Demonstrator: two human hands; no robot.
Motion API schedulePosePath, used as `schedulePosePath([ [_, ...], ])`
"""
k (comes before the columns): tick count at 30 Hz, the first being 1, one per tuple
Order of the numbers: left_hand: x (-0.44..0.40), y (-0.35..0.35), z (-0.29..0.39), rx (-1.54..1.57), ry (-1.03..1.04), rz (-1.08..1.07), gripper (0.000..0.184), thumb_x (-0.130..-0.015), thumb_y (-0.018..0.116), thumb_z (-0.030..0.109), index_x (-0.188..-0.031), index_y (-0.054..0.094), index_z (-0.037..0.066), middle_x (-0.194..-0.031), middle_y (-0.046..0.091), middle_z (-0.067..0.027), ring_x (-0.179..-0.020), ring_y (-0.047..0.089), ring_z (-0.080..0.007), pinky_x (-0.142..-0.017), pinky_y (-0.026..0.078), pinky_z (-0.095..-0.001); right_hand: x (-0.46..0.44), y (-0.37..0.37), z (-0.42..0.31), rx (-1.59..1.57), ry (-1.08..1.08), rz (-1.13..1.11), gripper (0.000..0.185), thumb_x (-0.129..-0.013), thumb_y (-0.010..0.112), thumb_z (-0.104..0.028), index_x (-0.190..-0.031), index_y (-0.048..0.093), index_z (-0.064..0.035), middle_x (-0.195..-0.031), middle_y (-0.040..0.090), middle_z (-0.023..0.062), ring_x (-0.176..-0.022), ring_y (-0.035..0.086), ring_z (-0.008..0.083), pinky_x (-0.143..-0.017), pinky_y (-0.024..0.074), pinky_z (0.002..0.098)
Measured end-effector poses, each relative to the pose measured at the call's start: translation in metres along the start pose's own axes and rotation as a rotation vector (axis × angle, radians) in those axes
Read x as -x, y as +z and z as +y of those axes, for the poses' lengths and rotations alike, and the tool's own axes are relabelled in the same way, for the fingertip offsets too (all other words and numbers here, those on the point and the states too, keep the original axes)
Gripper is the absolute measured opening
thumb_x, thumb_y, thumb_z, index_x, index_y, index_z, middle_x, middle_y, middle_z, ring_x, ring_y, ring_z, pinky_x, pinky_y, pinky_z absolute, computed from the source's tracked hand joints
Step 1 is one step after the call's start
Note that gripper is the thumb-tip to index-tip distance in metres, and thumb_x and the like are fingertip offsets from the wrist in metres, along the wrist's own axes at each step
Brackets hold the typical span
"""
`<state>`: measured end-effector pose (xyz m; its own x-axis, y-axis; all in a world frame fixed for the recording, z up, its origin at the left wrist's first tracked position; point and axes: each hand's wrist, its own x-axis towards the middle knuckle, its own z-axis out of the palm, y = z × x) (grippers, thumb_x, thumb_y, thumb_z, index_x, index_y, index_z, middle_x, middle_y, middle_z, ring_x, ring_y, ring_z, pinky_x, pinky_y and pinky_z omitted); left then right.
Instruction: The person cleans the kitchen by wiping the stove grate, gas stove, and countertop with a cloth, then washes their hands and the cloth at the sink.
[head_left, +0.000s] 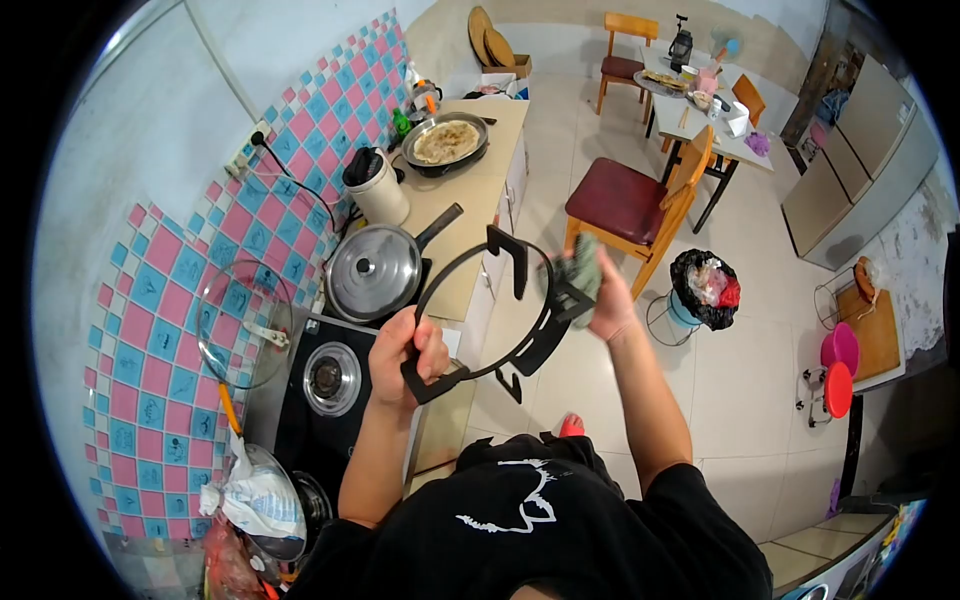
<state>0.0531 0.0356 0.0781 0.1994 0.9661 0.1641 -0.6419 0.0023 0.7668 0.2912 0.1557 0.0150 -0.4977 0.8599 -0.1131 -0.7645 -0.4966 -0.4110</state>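
Observation:
My left hand [405, 355] grips a black round pan support [527, 345] from a gas stove by one of its prongs. The ring is held up in the air, tilted, in front of my body. My right hand [605, 300] holds a grey-green cloth [578, 275] pressed against the far side of the ring. Below and left lies the gas stove [325, 425], its near burner [331, 378] bare of a support. A lidded pan [373, 272] with a dark handle sits on the stove's other end.
On the counter [455, 280] stand a cream-coloured appliance [378, 190] and a frying pan [445, 143] holding a flatbread. A glass lid [243, 325] leans on the tiled wall. A chair [640, 205], a lined bin [700, 290] and a dining table [735, 150] stand on the right.

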Motion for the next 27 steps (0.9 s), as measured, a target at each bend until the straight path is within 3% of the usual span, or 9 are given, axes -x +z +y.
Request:
schedulePosePath([
  [3, -0.006, -0.004, -0.007, 0.156, -0.008, 0.082, 0.032, -0.096, 0.033, 0.027, -0.072, 0.042, 0.008, -0.046, 0.038, -0.0027, -0.035, 0.025, -0.0109, -0.037, 0.023, -0.0239, 0.004, 0.007, 0.027, -0.195, 0.194, -0.142, 0.049, -0.091, 0.033, -0.05, -0.091, 0.054, -0.006, -0.076, 0.055, 0.0118, -0.068, 0.055, 0.0244, -0.068, 0.0446, 0.0357],
  [5, -0.009, -0.007, -0.008, 0.248, 0.031, 0.073, 0.033, -0.096, 0.03, 0.026, -0.072, 0.043, 0.007, -0.045, 0.036, -0.0018, -0.035, 0.024, -0.0103, -0.037, 0.023, -0.0242, 0.002, 0.005, 0.032, -0.242, 0.057, -0.385, 0.047, -0.093, 0.031, -0.048, -0.09, 0.057, -0.0084, -0.054, 0.038, 0.0017, -0.044, 0.036, 0.0135, -0.052, 0.0354, 0.0273],
  [6, -0.008, -0.008, -0.006, 0.224, 0.051, 0.079, 0.033, -0.096, 0.03, 0.026, -0.073, 0.045, 0.007, -0.045, 0.036, -0.0016, -0.035, 0.023, -0.0097, -0.037, 0.022, -0.024, 0.007, 0.012, 0.035, -0.184, 0.004, -0.267, 0.047, -0.093, 0.031, -0.048, -0.088, 0.056, -0.0086, -0.05, 0.032, -0.0017, -0.037, 0.028, 0.0092, -0.049, 0.0319, 0.0255],
  [13, -0.008, -0.013, -0.005, 0.23, 0.049, 0.119, 0.031, -0.096, 0.03, 0.024, -0.074, 0.044, 0.008, -0.045, 0.035, -0.0008, -0.035, 0.023, -0.0097, -0.037, 0.022, -0.0241, 0.014, 0.005, 0.065, -0.34, -0.063, -0.261, 0.039, -0.093, 0.033, -0.04, -0.086, 0.055, -0.0075, -0.05, 0.034, -0.0014, -0.038, 0.03, 0.0093, -0.05, 0.0323, 0.0249],
  [17, -0.014, -0.003, -0.012, 0.349, 0.08, 0.188, 0.029, -0.096, 0.03, 0.025, -0.074, 0.043, 0.01, -0.045, 0.035, -0.0009, -0.035, 0.024, -0.0102, -0.038, 0.023, -0.0245, 0.026, 0.012, 0.112, -0.705, 0.225, -0.16, 0.026, -0.085, 0.046, -0.031, -0.08, 0.054, -0.0067, -0.05, 0.038, -0.0027, -0.038, 0.033, 0.0087, -0.051, 0.0348, 0.0234],
  [22, -0.01, 0.005, -0.005, 0.206, 0.032, 0.117, 0.029, -0.095, 0.032, 0.027, -0.073, 0.042, 0.01, -0.046, 0.036, -0.0028, -0.037, 0.026, -0.0109, -0.039, 0.025, -0.0245, 0.015, 0.006, 0.073, -0.451, 0.042, 0.083, 0.025, -0.085, 0.045, -0.028, -0.085, 0.054, -0.0044, -0.056, 0.042, 0.0066, -0.051, 0.043, 0.0184, -0.06, 0.0414, 0.0303],
  [23, -0.01, 0.005, -0.003, 0.173, 0.024, 0.067, 0.029, -0.095, 0.035, 0.028, -0.073, 0.042, 0.01, -0.046, 0.037, -0.0038, -0.038, 0.026, -0.0116, -0.039, 0.025, -0.0246, 0.016, 0.008, 0.057, -0.142, -0.061, 0.136, 0.026, -0.086, 0.044, -0.029, -0.089, 0.054, -0.0051, -0.064, 0.045, 0.0068, -0.056, 0.043, 0.0177, -0.064, 0.0428, 0.0325],
  [25, -0.01, 0.003, -0.002, 0.139, 0.04, 0.063, 0.029, -0.095, 0.035, 0.027, -0.073, 0.042, 0.009, -0.047, 0.038, -0.0048, -0.038, 0.027, -0.0112, -0.039, 0.024, -0.0244, 0.031, 0.063, 0.031, -0.222, -0.154, 0.313, 0.027, -0.086, 0.044, -0.031, -0.094, 0.054, -0.0064, -0.069, 0.045, 0.0053, -0.058, 0.042, 0.0169, -0.064, 0.0418, 0.0309],
  [27, -0.009, 0.008, -0.007, 0.09, 0.067, 0.082, 0.028, -0.094, 0.036, 0.025, -0.073, 0.042, 0.008, -0.047, 0.037, -0.0044, -0.038, 0.027, -0.0104, -0.039, 0.024, -0.024, 0.013, 0.02, 0.051, -0.23, -0.132, 0.136, 0.029, -0.087, 0.043, -0.032, -0.096, 0.053, -0.0069, -0.07, 0.045, 0.0048, -0.059, 0.042, 0.0168, -0.065, 0.0416, 0.0311],
])
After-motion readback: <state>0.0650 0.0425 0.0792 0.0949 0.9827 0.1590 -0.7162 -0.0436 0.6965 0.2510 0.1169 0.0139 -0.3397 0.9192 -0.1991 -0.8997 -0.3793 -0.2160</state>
